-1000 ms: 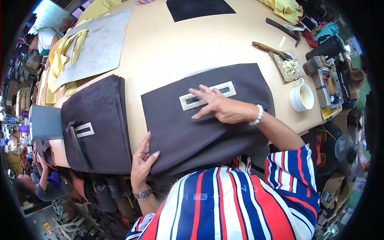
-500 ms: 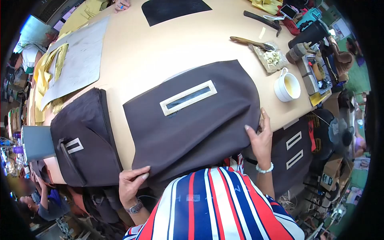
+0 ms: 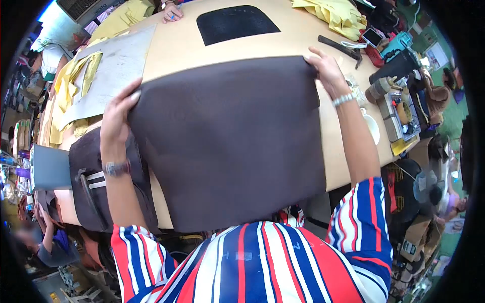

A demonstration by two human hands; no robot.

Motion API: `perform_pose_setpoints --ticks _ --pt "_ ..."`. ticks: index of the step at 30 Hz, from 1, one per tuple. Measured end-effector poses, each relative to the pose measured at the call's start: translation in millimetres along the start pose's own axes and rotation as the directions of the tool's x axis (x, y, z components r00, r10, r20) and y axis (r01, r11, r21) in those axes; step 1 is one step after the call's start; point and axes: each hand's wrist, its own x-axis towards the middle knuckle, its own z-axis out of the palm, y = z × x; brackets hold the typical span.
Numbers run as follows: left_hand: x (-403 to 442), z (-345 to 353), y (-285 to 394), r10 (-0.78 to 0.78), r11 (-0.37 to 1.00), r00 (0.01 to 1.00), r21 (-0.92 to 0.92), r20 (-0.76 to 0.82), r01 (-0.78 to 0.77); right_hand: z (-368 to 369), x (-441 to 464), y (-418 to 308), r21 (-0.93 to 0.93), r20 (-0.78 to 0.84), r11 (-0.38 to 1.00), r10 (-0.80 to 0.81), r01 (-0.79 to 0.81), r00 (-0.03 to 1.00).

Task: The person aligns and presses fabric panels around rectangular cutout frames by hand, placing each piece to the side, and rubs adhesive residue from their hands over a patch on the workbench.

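Observation:
A dark brown panel of leather-like material (image 3: 232,136) spans the table in front of me, its near edge reaching my striped shirt. My left hand (image 3: 118,113) pinches its far left corner. At the far right corner, my right hand (image 3: 327,73) grips the edge between thumb and fingers. The side facing up is plain; no slot or frame shows on it. Left of it lies a stack of dark brown pieces (image 3: 83,149) with a dark curved handle (image 3: 91,199) and a white strip on top, partly behind my left forearm.
A black panel (image 3: 237,24) lies at the back near another person's hand (image 3: 172,13). A hammer (image 3: 341,48), a bottle (image 3: 380,88), a tool tray (image 3: 404,118) and a partly hidden white cup (image 3: 373,129) stand right. A grey sheet (image 3: 118,60) and yellow scraps (image 3: 65,91) lie left.
Both hands have moved from the panel's near edge to its far corners. The panel now shows a plain side; the framed slot is out of sight. My right arm now covers part of the cup.

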Motion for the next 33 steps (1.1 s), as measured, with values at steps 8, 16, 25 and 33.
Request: perform_pose_setpoints --ticks 8,16,25,33 --pt "112 -28 73 0.177 0.984 0.982 -0.041 0.061 -0.175 -9 154 -87 0.230 0.114 0.920 -0.349 0.317 0.930" --pt "20 -1 95 0.454 0.881 0.886 -0.105 -0.096 -0.462 -20 12 -167 0.449 -0.179 0.654 -0.602 0.609 0.778" --pt "-111 44 -15 0.147 0.972 0.989 0.186 -0.018 -0.141 -22 -112 -17 0.049 -0.069 0.900 -0.430 0.433 0.900" --pt "-212 59 -69 -0.338 0.937 0.928 0.038 -0.159 0.348 -16 -235 77 0.040 -0.134 0.995 -0.080 0.087 0.988"
